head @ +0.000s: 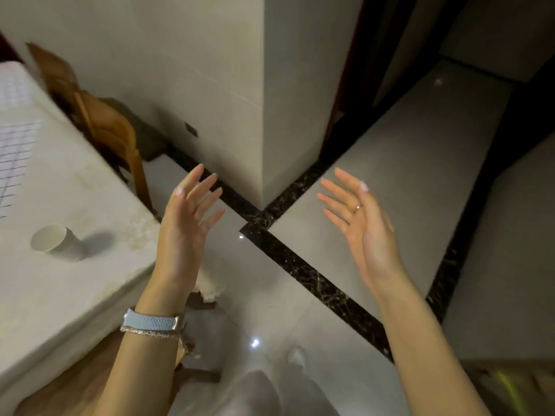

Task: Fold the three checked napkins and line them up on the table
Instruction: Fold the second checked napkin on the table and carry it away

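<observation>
My left hand (187, 226) and my right hand (359, 223) are raised in front of me over the tiled floor, palms facing each other, fingers spread, nothing in either. A white checked napkin (13, 163) with dark grid lines lies at the far left edge of the view on the white table (75, 289); only part of it shows. Another pale checked cloth (12, 88) lies behind it, blurred. Both hands are to the right of the table, well away from the napkins.
A white paper cup (55, 241) stands on the table near its right side. A wooden chair (99, 121) is pushed against the table's far end. A white pillar corner (264, 115) rises ahead; glossy grey floor with black strips (315, 280) lies below.
</observation>
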{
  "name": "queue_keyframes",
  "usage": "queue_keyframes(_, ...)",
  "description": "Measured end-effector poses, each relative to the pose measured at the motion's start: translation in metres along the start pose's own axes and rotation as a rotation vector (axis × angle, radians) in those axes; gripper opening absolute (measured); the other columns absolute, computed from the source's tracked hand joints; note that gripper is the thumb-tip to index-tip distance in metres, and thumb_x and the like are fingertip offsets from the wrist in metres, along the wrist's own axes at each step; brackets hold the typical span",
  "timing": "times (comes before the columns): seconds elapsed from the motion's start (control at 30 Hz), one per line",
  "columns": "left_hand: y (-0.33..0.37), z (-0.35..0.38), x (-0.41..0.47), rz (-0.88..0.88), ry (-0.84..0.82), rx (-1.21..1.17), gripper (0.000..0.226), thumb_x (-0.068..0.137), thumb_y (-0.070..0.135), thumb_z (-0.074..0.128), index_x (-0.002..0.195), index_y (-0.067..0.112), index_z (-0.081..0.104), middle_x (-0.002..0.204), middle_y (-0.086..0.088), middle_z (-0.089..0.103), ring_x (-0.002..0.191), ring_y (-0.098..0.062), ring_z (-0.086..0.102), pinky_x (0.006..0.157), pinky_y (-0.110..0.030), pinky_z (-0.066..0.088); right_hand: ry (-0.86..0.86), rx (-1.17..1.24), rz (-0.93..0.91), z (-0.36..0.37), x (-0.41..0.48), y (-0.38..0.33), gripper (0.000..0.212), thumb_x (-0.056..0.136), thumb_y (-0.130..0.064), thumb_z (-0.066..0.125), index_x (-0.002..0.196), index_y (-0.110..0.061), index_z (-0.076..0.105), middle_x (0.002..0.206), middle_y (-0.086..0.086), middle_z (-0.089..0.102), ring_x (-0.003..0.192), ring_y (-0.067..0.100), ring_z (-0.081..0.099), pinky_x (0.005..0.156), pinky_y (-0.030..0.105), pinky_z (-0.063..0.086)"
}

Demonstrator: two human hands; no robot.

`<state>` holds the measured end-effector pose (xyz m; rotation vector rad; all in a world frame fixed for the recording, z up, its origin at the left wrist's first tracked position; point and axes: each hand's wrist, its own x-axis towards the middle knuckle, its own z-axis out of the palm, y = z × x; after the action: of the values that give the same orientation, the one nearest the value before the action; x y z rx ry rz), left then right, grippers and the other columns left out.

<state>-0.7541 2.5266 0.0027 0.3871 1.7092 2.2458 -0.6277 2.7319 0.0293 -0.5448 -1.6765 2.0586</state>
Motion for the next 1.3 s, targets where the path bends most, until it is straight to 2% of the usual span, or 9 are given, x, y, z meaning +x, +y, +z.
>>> queue_keyframes(0.23, 0.01, -0.017, 0.056, 0.036, 0.278, -0.052, 0.066, 0.082, 0.056, 0.044, 0.14, 0.024, 0.048, 0.14, -0.001, 0.057, 0.127, -0.019, 0.055, 0.109, -0.048, 0.039, -0.241, 0.036, 0.07, 0.022, 0.127, -0.002, 0.043, 0.105, -0.035, 0.027, 0.138, -0.02, 0.051, 0.133, 0.004, 0.062, 0.123, 0.018, 0.06, 0.112, 0.045, 0.039)
queue_keyframes(0.33, 0.013, -0.027, 0.087, 0.069, 0.372, -0.064, 0.062, 0.083, 0.055, 0.044, 0.137, 0.025, 0.051, 0.138, -0.003, 0.058, 0.127, -0.021, 0.055, 0.108, -0.048, 0.04, -0.332, 0.049, 0.107, 0.048, 0.176, 0.004, 0.042, 0.106, -0.035, 0.027, 0.137, -0.021, 0.052, 0.133, 0.005, 0.062, 0.123, 0.019, 0.06, 0.112, 0.045, 0.039)
queue_keyframes(0.57, 0.012, -0.066, 0.18, 0.149, 0.538, -0.099, 0.051, 0.097, 0.044, 0.032, 0.14, 0.023, 0.049, 0.135, -0.002, 0.061, 0.125, -0.023, 0.057, 0.108, -0.052, 0.039, -0.488, 0.029, 0.116, 0.121, 0.288, 0.016, 0.043, 0.105, -0.035, 0.028, 0.138, -0.019, 0.051, 0.132, 0.003, 0.063, 0.122, 0.016, 0.06, 0.11, 0.042, 0.041)
queue_keyframes(0.97, 0.03, -0.137, 0.298, 0.182, 0.736, -0.065, 0.05, 0.099, 0.044, 0.031, 0.141, 0.022, 0.048, 0.136, -0.004, 0.06, 0.125, -0.024, 0.057, 0.105, -0.047, 0.042, -0.692, 0.006, 0.17, 0.245, 0.442, 0.032, 0.046, 0.103, -0.039, 0.031, 0.14, -0.019, 0.049, 0.135, 0.004, 0.061, 0.124, 0.018, 0.059, 0.112, 0.048, 0.039)
queue_keyframes(1.3, 0.027, -0.193, 0.394, 0.254, 1.07, -0.076, 0.054, 0.092, 0.047, 0.039, 0.138, 0.023, 0.052, 0.134, -0.003, 0.061, 0.124, -0.022, 0.058, 0.106, -0.048, 0.041, -0.97, -0.019, 0.221, 0.374, 0.58, 0.059, 0.043, 0.103, -0.038, 0.029, 0.137, -0.025, 0.051, 0.133, -0.001, 0.063, 0.123, 0.017, 0.06, 0.11, 0.045, 0.041)
